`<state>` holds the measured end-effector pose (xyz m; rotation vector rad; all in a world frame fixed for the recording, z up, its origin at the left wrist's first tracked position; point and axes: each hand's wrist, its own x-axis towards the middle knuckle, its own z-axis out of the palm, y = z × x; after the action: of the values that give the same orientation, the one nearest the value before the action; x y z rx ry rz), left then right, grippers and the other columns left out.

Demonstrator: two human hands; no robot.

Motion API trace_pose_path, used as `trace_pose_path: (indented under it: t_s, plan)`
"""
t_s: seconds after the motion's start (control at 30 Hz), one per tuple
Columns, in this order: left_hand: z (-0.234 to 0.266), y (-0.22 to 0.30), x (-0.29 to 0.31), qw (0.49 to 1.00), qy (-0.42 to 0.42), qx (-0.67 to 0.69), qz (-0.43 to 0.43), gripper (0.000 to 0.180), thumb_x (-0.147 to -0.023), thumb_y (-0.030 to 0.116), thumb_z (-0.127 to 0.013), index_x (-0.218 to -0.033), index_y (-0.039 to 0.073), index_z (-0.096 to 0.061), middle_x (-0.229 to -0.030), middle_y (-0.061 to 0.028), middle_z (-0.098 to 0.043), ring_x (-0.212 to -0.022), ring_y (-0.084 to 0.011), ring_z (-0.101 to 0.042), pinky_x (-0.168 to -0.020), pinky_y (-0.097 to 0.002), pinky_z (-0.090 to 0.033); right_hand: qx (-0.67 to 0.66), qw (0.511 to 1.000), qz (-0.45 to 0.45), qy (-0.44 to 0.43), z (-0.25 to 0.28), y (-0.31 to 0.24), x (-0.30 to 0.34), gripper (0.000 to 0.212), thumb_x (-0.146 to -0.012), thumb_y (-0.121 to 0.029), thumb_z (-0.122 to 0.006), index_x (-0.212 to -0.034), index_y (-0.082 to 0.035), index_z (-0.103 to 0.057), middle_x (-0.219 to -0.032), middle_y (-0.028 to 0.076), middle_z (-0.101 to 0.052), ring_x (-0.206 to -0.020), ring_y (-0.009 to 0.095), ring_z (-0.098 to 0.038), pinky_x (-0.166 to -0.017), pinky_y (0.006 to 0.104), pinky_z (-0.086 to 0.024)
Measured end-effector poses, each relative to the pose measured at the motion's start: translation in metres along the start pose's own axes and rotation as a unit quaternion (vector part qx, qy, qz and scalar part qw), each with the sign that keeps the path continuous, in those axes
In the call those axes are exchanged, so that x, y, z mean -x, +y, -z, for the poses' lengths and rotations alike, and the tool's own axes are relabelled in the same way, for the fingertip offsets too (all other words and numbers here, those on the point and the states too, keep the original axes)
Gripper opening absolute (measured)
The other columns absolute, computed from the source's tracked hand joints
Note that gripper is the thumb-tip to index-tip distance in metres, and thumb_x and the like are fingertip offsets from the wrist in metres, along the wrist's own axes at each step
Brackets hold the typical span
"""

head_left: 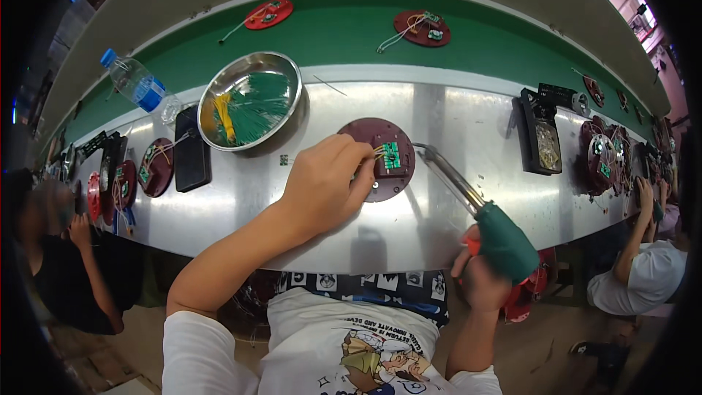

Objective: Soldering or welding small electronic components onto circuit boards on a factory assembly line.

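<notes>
A round maroon disc (363,129) lies on the metal table in front of me, with a small green circuit board (393,154) on it. My left hand (327,174) rests over the disc's left part, its fingers pinched on thin yellow wires (379,151) that run to the board. In my right hand (484,283) is a soldering iron (506,243) with a green handle. Its bent metal tip lies near the disc's right edge, apart from the circuit board. The wire ends inside my left fingers are hidden.
A steel bowl (298,106) of green and yellow wires stands at the back left, beside a dark phone (193,164) and a water bottle (139,82). A black box (540,135) sits at the right. Other people work at both sides.
</notes>
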<state>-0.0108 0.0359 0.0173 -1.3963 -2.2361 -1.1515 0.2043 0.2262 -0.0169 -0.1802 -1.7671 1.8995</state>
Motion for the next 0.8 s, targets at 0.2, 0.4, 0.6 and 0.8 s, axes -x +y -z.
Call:
trace_pose_path:
  t_s: [0.2, 0.4, 0.6, 0.8]
  plan:
    - [-0.016, -0.002, 0.003, 0.998, 0.02, -0.056, -0.029, 0.013, -0.075, -0.003, -0.07, -0.086, -0.001, -0.063, -0.073, -0.0123, -0.06, -0.063, -0.029, -0.058, -0.057, -0.038, -0.047, 0.009, 1.0, -0.015, -0.026, -0.009, -0.007, 0.0, 0.038, -0.086, 0.0, -0.063, -0.123, 0.009, -0.057, -0.098, 0.014, -0.067, -0.061, 0.013, -0.059, -0.055, 0.0277, -0.051]
    - [-0.024, -0.006, 0.009, 0.992, 0.036, -0.109, -0.051, 0.014, -0.074, -0.003, -0.071, -0.085, -0.002, -0.063, -0.071, -0.0115, -0.059, -0.061, -0.0277, -0.058, -0.055, -0.037, -0.047, 0.038, 0.997, -0.061, -0.036, -0.009, -0.015, -0.005, 0.04, -0.085, -0.006, -0.063, -0.122, 0.009, -0.056, -0.101, 0.017, -0.063, -0.058, 0.015, -0.058, -0.052, 0.0274, -0.049]
    - [-0.024, -0.007, 0.01, 0.992, 0.036, -0.108, -0.045, 0.014, -0.074, -0.003, -0.071, -0.085, -0.002, -0.062, -0.071, -0.0116, -0.059, -0.061, -0.0275, -0.058, -0.055, -0.0368, -0.047, 0.044, 0.995, -0.069, -0.048, -0.01, -0.018, -0.007, 0.047, -0.085, -0.009, -0.061, -0.127, 0.008, -0.052, -0.103, 0.018, -0.06, -0.056, 0.017, -0.056, -0.047, 0.027, -0.046]
    - [-0.025, -0.007, 0.01, 0.992, 0.031, -0.116, -0.048, 0.014, -0.074, -0.003, -0.07, -0.086, -0.002, -0.062, -0.072, -0.012, -0.059, -0.061, -0.0278, -0.058, -0.055, -0.0369, -0.047, 0.048, 0.994, -0.09, -0.027, -0.012, -0.018, -0.006, 0.049, -0.084, -0.008, -0.06, -0.129, 0.008, -0.051, -0.1, 0.017, -0.06, -0.056, 0.017, -0.055, -0.047, 0.0276, -0.046]
